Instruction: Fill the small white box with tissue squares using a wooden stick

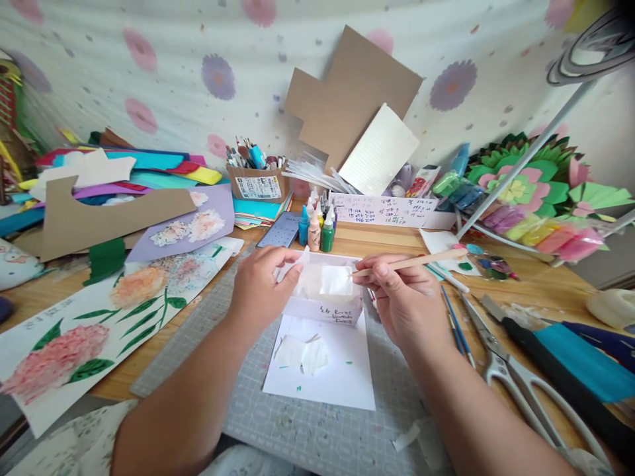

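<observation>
My left hand is closed, its thumb and fingers pinching a thin white piece of tissue paper at the box's left side. In my right hand is a slim wooden stick, held like a pen. Its thin tip meets the right edge of a small white tissue square; whether it grips or only touches it, I cannot tell. Below both hands is a shallow white box with handwriting on its front and pale tissue inside. Two tissue pieces lie on a white paper sheet before the box.
A grey cutting mat lies under the work. Scissors, a utility knife and thin brushes are at the right. Paint bottles and a phone stand behind the box. Flower artwork covers the left.
</observation>
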Demonstrator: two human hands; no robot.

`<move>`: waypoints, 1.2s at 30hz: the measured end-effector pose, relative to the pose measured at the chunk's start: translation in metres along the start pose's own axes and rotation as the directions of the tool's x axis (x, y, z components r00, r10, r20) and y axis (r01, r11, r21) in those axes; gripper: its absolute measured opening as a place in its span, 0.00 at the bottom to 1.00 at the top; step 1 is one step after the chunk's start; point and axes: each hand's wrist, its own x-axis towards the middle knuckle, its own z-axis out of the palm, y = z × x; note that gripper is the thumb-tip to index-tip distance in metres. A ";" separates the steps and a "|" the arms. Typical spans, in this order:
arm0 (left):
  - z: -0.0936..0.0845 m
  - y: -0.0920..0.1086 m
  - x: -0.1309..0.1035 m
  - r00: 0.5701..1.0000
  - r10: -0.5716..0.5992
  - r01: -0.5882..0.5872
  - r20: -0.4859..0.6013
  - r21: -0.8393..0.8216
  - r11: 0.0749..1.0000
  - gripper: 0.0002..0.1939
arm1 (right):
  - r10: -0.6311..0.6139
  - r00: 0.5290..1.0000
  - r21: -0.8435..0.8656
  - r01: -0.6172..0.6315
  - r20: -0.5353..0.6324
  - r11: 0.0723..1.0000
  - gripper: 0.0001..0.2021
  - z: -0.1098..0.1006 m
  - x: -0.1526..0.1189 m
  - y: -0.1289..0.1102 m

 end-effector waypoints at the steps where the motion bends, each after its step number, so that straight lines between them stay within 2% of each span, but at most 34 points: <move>1: 0.000 0.001 -0.001 1.000 -0.001 0.000 -0.008 -0.078 0.997 0.07 | 0.014 1.000 0.003 -0.014 0.007 1.000 0.04 0.000 -0.001 0.000; 3: 0.001 0.006 -0.005 1.000 -0.019 0.022 0.013 -0.307 0.952 0.13 | 0.032 0.999 0.000 -0.032 0.025 0.999 0.04 0.001 -0.002 0.001; 5: 0.002 0.013 -0.009 0.991 -0.044 0.105 0.123 -0.550 0.829 0.16 | 0.036 0.998 -0.007 -0.036 0.048 0.999 0.04 0.001 -0.003 0.002; 7: 0.005 0.020 -0.013 0.963 -0.054 0.228 0.264 -0.688 0.689 0.17 | 0.037 0.996 -0.023 -0.035 0.076 0.999 0.04 0.001 -0.005 0.003; 10: 0.010 0.026 -0.017 0.920 -0.057 0.349 0.389 -0.742 0.572 0.14 | 0.008 0.994 -0.057 -0.002 0.113 0.998 0.03 0.001 -0.006 0.004; 15: 0.012 0.028 -0.018 0.904 -0.084 0.409 0.420 -0.787 0.462 0.10 | 0.000 0.990 -0.045 0.006 0.139 0.999 0.03 0.002 -0.008 0.003; 20: 0.009 0.029 -0.016 0.897 -0.105 0.431 0.430 -0.793 0.430 0.11 | 0.015 0.989 -0.027 -0.011 0.146 1.000 0.03 0.003 -0.010 0.001; 28: 0.011 0.028 -0.017 0.889 -0.094 0.441 0.449 -0.780 0.444 0.11 | -0.065 0.986 -0.078 0.078 0.156 0.994 0.03 0.003 -0.010 0.000; 36: 0.013 0.022 -0.019 0.881 -0.063 0.449 0.469 -0.788 0.421 0.12 | -0.026 0.986 -0.088 0.041 0.165 0.995 0.03 0.002 -0.011 0.002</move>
